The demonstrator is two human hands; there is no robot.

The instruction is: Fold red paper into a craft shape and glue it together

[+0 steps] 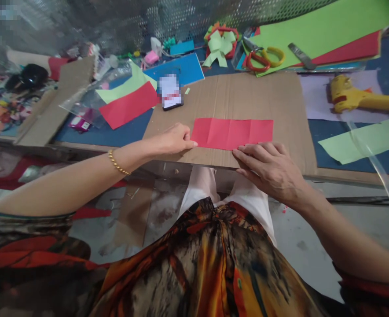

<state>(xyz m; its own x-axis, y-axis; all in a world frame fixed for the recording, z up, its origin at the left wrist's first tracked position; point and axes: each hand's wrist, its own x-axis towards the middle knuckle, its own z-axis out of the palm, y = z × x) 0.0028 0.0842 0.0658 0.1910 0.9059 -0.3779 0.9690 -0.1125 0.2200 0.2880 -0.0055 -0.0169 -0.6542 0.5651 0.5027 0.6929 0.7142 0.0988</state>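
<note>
A red paper strip (231,133) with several vertical creases lies flat on a cardboard sheet (254,94). At its lower left corner is my left hand (176,137), fingers curled in and thumb tip touching the paper; what the fingers hold, if anything, is hidden. My right hand (270,165) rests along the strip's lower right edge, palm down with the fingers stretched out on the paper.
A phone (171,92) lies behind my left hand, beside another red paper (130,105). Scissors (263,59) and a metal blade (302,56) rest on green sheets at the back. On the right are a yellow glue gun (356,97) and pale green paper (362,141).
</note>
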